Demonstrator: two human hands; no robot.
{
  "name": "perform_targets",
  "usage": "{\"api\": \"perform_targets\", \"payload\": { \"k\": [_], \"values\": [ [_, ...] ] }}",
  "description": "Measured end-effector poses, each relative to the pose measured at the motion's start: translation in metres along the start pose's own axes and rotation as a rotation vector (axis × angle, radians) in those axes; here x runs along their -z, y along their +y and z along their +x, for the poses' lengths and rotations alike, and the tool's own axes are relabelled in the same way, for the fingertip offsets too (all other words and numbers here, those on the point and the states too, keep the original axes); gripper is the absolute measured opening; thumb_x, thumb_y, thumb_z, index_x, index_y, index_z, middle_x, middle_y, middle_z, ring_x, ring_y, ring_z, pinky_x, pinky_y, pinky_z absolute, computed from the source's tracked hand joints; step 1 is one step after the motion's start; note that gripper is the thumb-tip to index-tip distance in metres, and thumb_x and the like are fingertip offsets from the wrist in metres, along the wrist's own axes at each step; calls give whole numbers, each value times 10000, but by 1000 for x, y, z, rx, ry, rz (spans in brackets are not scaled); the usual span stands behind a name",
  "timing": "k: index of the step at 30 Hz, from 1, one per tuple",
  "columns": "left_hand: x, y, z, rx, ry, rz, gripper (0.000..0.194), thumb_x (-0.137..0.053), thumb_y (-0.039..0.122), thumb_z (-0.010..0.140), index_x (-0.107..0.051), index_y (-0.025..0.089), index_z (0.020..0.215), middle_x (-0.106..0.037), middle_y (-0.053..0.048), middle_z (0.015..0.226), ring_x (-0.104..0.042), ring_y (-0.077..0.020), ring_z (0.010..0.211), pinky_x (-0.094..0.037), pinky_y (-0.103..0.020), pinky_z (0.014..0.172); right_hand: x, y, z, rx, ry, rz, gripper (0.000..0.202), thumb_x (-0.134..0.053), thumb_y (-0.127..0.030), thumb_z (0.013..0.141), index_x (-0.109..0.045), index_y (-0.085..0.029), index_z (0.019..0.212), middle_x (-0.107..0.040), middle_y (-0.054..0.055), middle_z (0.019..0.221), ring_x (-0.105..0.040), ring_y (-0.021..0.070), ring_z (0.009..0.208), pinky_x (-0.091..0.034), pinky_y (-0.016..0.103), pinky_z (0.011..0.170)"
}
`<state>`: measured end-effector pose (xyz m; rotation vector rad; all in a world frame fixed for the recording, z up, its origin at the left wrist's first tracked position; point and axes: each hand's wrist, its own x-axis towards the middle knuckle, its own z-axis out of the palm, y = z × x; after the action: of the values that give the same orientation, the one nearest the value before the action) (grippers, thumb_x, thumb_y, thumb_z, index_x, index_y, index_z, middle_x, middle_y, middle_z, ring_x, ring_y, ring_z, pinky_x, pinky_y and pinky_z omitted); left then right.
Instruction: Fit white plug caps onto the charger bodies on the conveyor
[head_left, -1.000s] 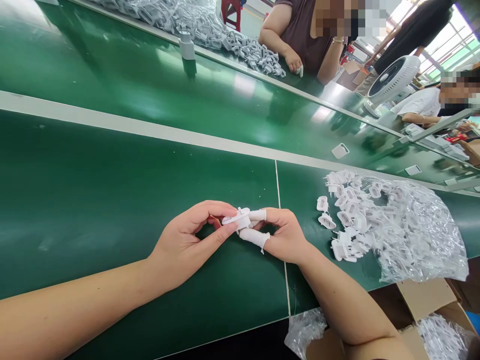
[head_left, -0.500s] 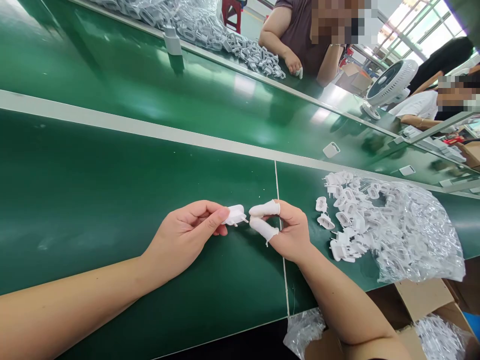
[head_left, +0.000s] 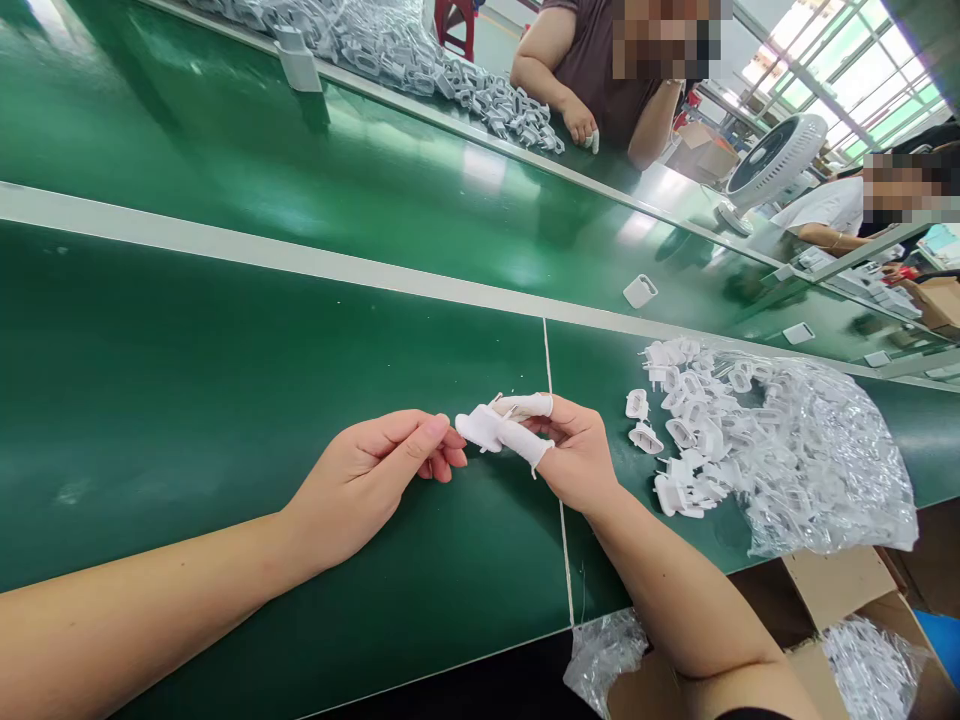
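Note:
Between my hands is a small white plastic plug part (head_left: 478, 427) with thin metal pins. My right hand (head_left: 566, 440), with white covers on the thumb and index finger, pinches it at the pin side. My left hand (head_left: 382, 475) is just left of the part, its thumb and fingers pressed together near the part's rounded end; whether they touch it or hold anything is hard to tell. To the right, a pile of similar white parts (head_left: 694, 410) spills from a clear plastic bag (head_left: 840, 460) on the green table (head_left: 225, 400).
White housings (head_left: 640, 291) lie on the green strip beyond the pale divider (head_left: 360, 275). Another white piece (head_left: 298, 62) stands farther left. A person (head_left: 592, 80) sits opposite beside a heap of parts (head_left: 480, 95). A fan (head_left: 776, 160) and open cardboard boxes (head_left: 840, 590) are at right.
The white part has passed from my left fingers into my right fingers and turned, its pins now toward the right hand. The view has shifted slightly.

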<state>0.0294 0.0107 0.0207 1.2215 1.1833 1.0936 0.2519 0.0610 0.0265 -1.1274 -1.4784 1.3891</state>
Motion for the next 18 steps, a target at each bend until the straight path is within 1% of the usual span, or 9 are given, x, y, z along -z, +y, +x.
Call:
{"api": "perform_targets", "payload": {
  "k": [5,8,13,18],
  "values": [
    [0,-3,-1,-7,21,-27,312,-804,554,983,-861,273,859,-822,-42,793,-753,-191,675,-673,-253,661,2,0,4,-190,-46,151,363,-1063,-473,670,-904,-250,909,-874,47,925,-784,205,783,-704,396,811],
    [-1,-4,-2,1,30,-42,213,-838,478,939,-857,270,899,-832,-40,815,-767,-190,695,-654,-249,665,2,-1,6,-255,-51,193,396,-1083,-464,630,-910,-244,910,-878,48,921,-782,196,781,-705,383,805],
    [-3,-4,-3,10,22,20,221,-817,473,927,-851,259,880,-829,-50,792,-756,-195,698,-627,-264,670,2,0,7,-305,-60,211,410,-1111,-399,563,-914,-252,891,-882,46,915,-776,194,789,-693,356,773],
    [-2,-3,-3,19,26,42,226,-797,469,916,-842,262,837,-818,-43,759,-741,-187,672,-594,-253,629,1,-1,7,-318,-74,217,395,-1111,-365,551,-914,-251,874,-885,47,934,-769,188,801,-682,342,775]
  ]
}}
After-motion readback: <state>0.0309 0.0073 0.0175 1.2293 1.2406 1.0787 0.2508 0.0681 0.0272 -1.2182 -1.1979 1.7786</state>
